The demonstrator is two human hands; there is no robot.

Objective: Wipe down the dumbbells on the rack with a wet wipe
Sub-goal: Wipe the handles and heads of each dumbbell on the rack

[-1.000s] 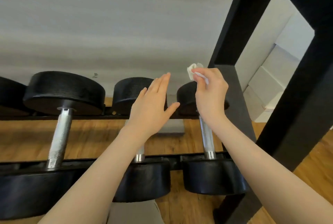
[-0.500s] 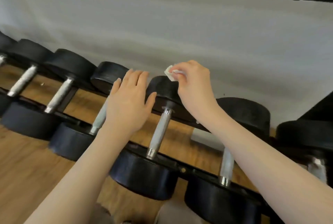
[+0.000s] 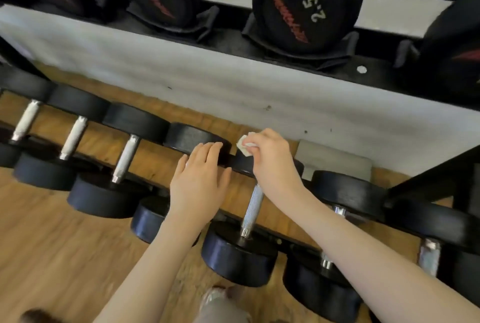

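Right hand [image 3: 272, 164] pinches wet wipe [image 3: 244, 146] over dumbbell's [image 3: 252, 208] far head.

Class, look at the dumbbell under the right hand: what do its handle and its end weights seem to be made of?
Handle: likely steel, bright silvery and finely textured, probably knurled. End weights: matte black with a dull sheen, probably rubber or a coating; the pictures leave that open.

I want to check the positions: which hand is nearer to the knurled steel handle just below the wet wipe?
Right. The right hand, pinching the wet wipe, is directly above the top of that handle. The left hand lies flat beside it, apart.
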